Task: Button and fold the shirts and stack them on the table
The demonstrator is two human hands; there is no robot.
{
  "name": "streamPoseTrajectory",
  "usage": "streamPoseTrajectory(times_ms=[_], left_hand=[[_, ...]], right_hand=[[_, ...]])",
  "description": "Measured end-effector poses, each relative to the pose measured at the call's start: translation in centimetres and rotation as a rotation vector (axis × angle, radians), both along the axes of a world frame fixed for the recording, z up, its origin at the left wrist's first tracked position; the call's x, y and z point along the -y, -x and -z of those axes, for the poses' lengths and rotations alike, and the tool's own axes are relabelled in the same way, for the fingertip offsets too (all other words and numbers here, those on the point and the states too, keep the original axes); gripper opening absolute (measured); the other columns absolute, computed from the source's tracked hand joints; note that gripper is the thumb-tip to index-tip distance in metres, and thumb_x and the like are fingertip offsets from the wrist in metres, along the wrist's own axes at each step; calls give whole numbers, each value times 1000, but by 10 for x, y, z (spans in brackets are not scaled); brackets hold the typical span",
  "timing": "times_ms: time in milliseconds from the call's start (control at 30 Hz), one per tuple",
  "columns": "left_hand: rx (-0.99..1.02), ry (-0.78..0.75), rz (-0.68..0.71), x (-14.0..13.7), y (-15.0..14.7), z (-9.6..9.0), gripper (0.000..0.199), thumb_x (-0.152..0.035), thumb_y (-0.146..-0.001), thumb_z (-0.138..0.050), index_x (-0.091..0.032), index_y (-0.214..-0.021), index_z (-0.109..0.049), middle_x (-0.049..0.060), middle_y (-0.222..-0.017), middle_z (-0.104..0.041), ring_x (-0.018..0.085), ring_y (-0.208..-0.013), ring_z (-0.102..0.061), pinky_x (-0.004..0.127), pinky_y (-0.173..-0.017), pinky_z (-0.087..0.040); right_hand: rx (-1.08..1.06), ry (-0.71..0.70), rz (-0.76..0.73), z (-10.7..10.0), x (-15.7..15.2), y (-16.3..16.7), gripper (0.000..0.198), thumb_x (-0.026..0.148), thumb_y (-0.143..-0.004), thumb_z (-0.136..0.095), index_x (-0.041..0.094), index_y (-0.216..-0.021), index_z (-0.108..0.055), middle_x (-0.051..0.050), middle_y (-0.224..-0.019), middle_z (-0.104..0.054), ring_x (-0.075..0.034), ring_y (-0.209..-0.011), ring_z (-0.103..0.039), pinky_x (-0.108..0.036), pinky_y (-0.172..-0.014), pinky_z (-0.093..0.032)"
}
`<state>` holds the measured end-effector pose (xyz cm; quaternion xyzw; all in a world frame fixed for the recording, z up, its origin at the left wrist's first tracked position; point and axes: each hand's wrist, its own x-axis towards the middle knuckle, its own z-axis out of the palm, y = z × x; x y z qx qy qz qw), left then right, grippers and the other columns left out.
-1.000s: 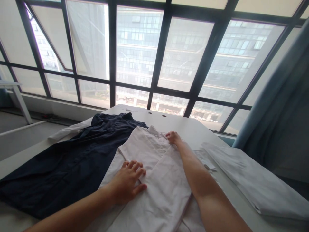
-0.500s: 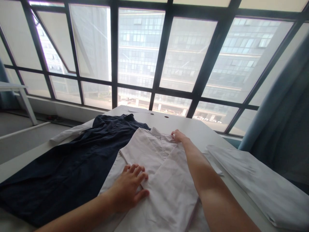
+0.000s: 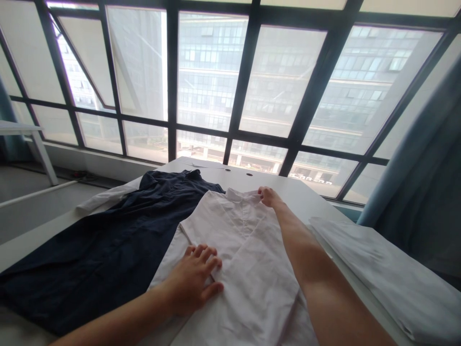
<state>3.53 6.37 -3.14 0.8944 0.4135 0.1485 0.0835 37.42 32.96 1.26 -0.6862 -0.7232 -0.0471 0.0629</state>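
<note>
A white shirt [image 3: 248,259] lies spread on the white table, its collar at the far end. My left hand [image 3: 196,278] rests on the left side of the shirt, palm down with the fingers apart. Farther away, my right hand [image 3: 270,197] is closed on the shirt by the right end of the collar, and the fingertips pinch the cloth. The right forearm hides part of the shirt's right side. Left of the shirt, a dark navy shirt [image 3: 118,245] is laid out, touching its edge.
On the right of the table [image 3: 302,192] lies a folded white cloth [image 3: 382,274]. A white sleeve [image 3: 108,197] shows beyond the navy shirt. Tall windows stand behind, with a blue-grey curtain [image 3: 421,158] at the right and another white table [image 3: 21,127] at the left.
My right hand has shifted slightly up and away with the cloth, and the collar's right side sits a little higher. The left hand stays in place on the shirt.
</note>
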Motion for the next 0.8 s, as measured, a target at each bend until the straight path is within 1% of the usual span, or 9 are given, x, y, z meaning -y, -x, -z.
streamPoseTrajectory(times_ms=[100, 167, 300, 433, 500, 600, 633, 700, 800], left_hand=[[-2, 5, 5, 0, 0, -1, 32, -43, -92, -59, -24, -118, -59, 10, -134, -54, 31, -128, -43, 51, -110, -30], [-17, 10, 8, 1, 1, -2, 33, -43, -92, -58, -23, -118, -60, 11, -135, -54, 31, -128, -43, 52, -111, -30], [-25, -16, 20, 2, 1, -2, 31, -41, -94, -56, -22, -118, -62, 11, -136, -55, 31, -129, -45, 51, -110, -32], [17, -43, 47, -2, 7, -4, 28, -36, -97, -50, -21, -117, -64, 10, -132, -60, 27, -124, -51, 44, -108, -38], [27, -78, -20, -8, 15, -9, 28, -34, -97, -50, -18, -115, -65, 12, -131, -60, 26, -122, -54, 39, -106, -41], [-53, -143, -318, -18, 34, -24, 34, -36, -94, -52, -14, -116, -64, 16, -125, -61, 31, -118, -56, 40, -98, -46], [-96, -117, -432, -22, 42, -30, 38, -39, -92, -53, -12, -117, -63, 18, -123, -62, 33, -115, -58, 40, -93, -48], [-163, 66, -578, -27, 56, -41, 44, -47, -89, -55, -11, -111, -64, 19, -114, -65, 33, -103, -63, 38, -83, -51], [-156, 389, -636, -28, 71, -52, 45, -53, -81, -61, -11, -98, -64, 13, -94, -69, 25, -76, -66, 30, -63, -51]], right_hand=[[8, -19, 84, 9, 8, 3, 60, 15, -89, -56, 19, -147, -42, -19, -142, -49, -25, -115, -60, -31, -92, -45], [16, 2, 111, 18, 20, 7, 63, 20, -91, -55, 20, -151, -36, -20, -146, -44, -27, -117, -59, -34, -96, -45], [35, 36, 31, 31, 65, 18, 50, 26, -93, -51, 27, -143, -48, -11, -145, -51, -27, -124, -54, -38, -106, -38], [60, -6, -109, 37, 135, 20, 39, 33, -98, -43, 25, -131, -61, -9, -144, -53, -26, -129, -51, -37, -110, -33], [66, -4, -132, 39, 172, 15, 41, 38, -97, -45, 22, -131, -61, -12, -145, -52, -28, -128, -52, -39, -109, -34], [27, 33, -73, 40, 222, -4, 47, 42, -93, -53, 19, -133, -60, -15, -146, -51, -31, -128, -52, -39, -107, -38], [3, 39, -37, 41, 235, -12, 48, 43, -92, -55, 18, -133, -59, -15, -145, -51, -31, -127, -53, -38, -107, -39], [-53, 43, 49, 40, 256, -30, 51, 43, -89, -58, 17, -133, -59, -16, -143, -53, -30, -127, -54, -36, -106, -41], [-171, 59, 150, 38, 275, -56, 54, 44, -84, -65, 15, -130, -61, -16, -135, -59, -30, -125, -56, -34, -104, -42]])
